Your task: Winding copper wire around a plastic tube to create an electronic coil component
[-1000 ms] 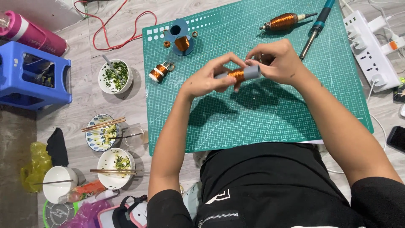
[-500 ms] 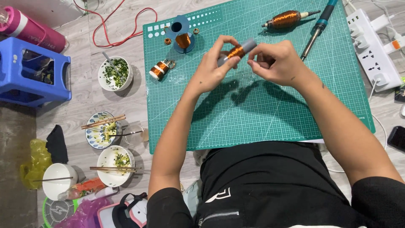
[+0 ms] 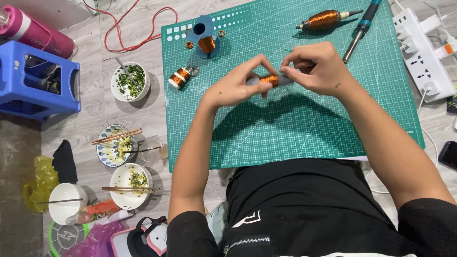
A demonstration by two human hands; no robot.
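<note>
Since a moment ago both hands have drifted lower over the green cutting mat (image 3: pixel 304 138). The left hand (image 3: pixel 236 87) and right hand (image 3: pixel 318 67) pinch the ends of a small copper coil (image 3: pixel 268 80), held level just above the mat. A pink bottle (image 3: pixel 33 32) lies far left beside a blue stool (image 3: pixel 35 81); a white power strip (image 3: pixel 421 50) sits right.

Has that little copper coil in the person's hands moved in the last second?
Yes. The copper coil tilted up briefly, then returned level, ending at about its earlier spot on the green cutting mat.
</note>
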